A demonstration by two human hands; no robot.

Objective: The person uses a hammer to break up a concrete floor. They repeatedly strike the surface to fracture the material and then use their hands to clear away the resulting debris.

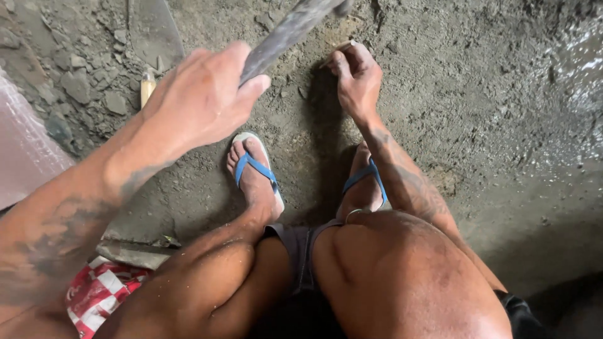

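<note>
My left hand (pixel 198 97) is raised and closed around a dark, worn tool handle (pixel 289 28) that runs up and right out of the top of the view; its head is cut off. My right hand (pixel 357 78) is down on the rough grey concrete floor (pixel 477 113), fingers pinched on a small pale, thin object (pixel 341 46) held against the ground. What that object is cannot be told. I am squatting, with both knees in the foreground and my feet in blue-strapped flip-flops (pixel 254 166) just below the hands.
A trowel blade (pixel 154 34) with a pale wooden handle (pixel 147 85) lies at the upper left among loose rubble (pixel 75 81). A wet, shiny patch (pixel 578 56) is at the upper right. A red-and-white checked cloth (pixel 100 289) sits at the lower left.
</note>
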